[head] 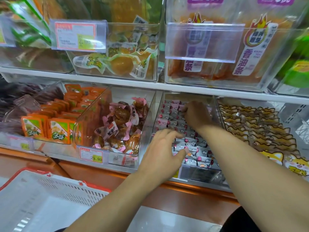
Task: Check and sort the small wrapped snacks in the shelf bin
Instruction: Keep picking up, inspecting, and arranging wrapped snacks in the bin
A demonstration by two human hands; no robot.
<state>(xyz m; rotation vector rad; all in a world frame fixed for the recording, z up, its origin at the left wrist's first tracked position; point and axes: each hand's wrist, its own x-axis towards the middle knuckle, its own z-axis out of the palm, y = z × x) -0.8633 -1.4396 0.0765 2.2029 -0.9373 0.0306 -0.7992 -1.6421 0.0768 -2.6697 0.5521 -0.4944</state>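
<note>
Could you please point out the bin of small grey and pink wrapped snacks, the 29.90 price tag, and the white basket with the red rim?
bin of small wrapped snacks [154, 129], head view, clear left wall.
29.90 price tag [91, 155], head view, tag's middle.
white basket [55, 196], head view, perforated side wall.

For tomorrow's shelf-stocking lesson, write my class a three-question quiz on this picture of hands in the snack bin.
1. True or false: both hands are in the bin of small grey-and-pink wrapped snacks.
2. Which hand reaches further back: A left hand, B right hand?
3. Fill in: the yellow price tag on the neighbouring bin reads ____.

Key: 1 true; 2 B; 3 29.90
</note>
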